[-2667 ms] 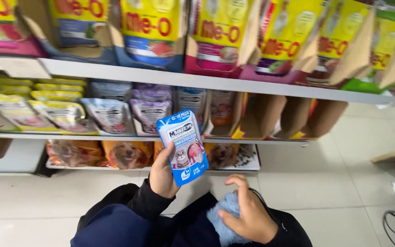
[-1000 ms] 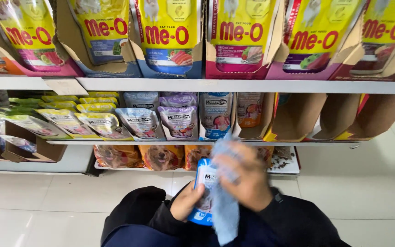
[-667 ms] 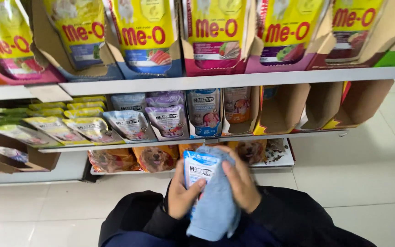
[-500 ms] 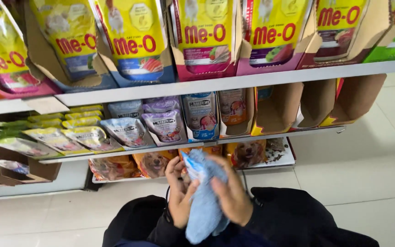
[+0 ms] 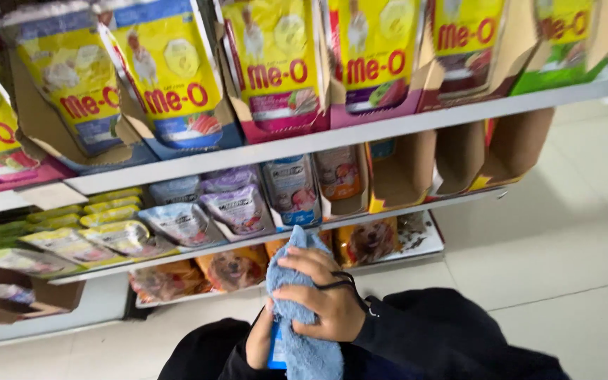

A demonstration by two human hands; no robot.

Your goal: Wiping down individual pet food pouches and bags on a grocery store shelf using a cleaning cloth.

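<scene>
Lowered since earlier, blue pouch (image 5: 274, 350) now nearly hidden below the shelf (image 5: 360, 134), my right hand (image 5: 321, 299) fingers curling around blue cloth (image 5: 297, 309), left hand (image 5: 258, 345) fingers gripping the pouch

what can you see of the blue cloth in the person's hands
The blue cloth is pale blue and looks soft and fuzzy, like microfibre or terry. It is bunched and draped upright, its top corner rising just above the right hand, its lower end running off the bottom of the picture. The right hand presses on it with spread fingers. It covers most of a blue pouch, of which only an edge shows, held from behind by the left hand. It sits low, before the shelf.
</scene>
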